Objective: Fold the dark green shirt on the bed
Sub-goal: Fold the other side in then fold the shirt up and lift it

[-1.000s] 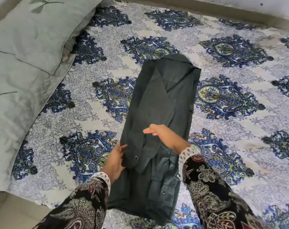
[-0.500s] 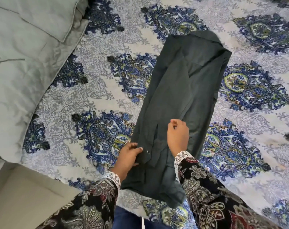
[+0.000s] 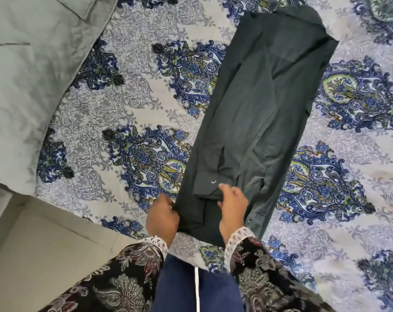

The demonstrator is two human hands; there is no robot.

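Head cam: L hand [image 3: 162,218] & R hand [image 3: 232,204], fingers curled, grip dark green shirt [image 3: 258,109] hem, wrists bent down.

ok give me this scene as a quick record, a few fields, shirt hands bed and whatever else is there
shirt: dark green shirt, already folded into a long narrow strip, lying flat
collar end: far from the person, near the top of the view
left hand: left hand grips the near left edge of the shirt
right hand: right hand holds the near end, fingers curled on the fabric
surface: bed sheet, blue and grey paisley print
beside it: grey-green pillow at the left
fold state: lengthwise folds done, crosswise fold not yet made
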